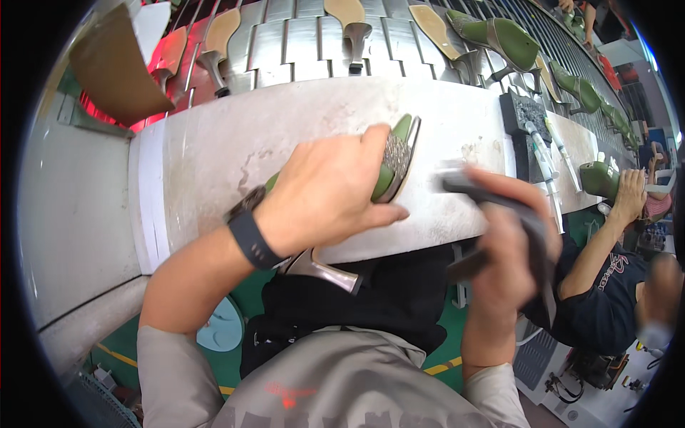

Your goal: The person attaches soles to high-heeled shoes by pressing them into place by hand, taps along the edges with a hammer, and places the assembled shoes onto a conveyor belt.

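My left hand [321, 189], with a dark band at its wrist, grips a high-heeled shoe [399, 153] on a green last. The shoe lies on its side on the white worktop [285, 114]. Its glittery upper shows beyond my fingers, and its metallic heel [322, 271] juts past the worktop's near edge. Much of the shoe is hidden under my hand and wrist. To the right, above the worktop, my right hand [510, 250] is closed around a dark hand tool [464, 187]. The tool is smeared by motion, so its exact kind cannot be made out; it is apart from the shoe.
Across the far side runs a slatted metal conveyor [303, 43] with heeled soles [348, 21] and green lasts [510, 46]. Syringes [544, 160] lean by a black block [521, 128] at right. A co-worker's hand [629, 194] holds a green last beyond.
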Tool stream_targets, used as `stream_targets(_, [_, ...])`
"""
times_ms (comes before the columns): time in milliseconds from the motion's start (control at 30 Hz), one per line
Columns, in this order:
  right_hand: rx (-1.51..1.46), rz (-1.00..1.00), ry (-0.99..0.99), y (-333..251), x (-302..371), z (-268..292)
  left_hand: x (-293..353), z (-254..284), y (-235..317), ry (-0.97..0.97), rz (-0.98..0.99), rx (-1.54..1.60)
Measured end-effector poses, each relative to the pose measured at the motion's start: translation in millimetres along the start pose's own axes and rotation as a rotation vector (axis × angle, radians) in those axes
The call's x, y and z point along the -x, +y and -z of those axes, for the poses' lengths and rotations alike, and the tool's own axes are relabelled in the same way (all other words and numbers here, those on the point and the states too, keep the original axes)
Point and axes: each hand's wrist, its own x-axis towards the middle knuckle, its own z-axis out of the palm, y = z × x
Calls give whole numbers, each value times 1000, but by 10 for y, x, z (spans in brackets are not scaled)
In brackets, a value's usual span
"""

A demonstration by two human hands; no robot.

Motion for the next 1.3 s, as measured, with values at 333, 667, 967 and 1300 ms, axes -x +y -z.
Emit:
stream_targets(333, [-101,-315,-141,1117,-1034,-21,-38,73,32,-17,13,3])
stream_targets(667, [-239,-170,-154,416,-274,57,285,574,588,311,-303,412])
stream_targets(967, [-71,227,-371,-759,144,290,307,338,758,473,-290,346])
stream_targets(1300, [-134,-244,-422,-1031,-24,202,746,118,679,593,-509,233])
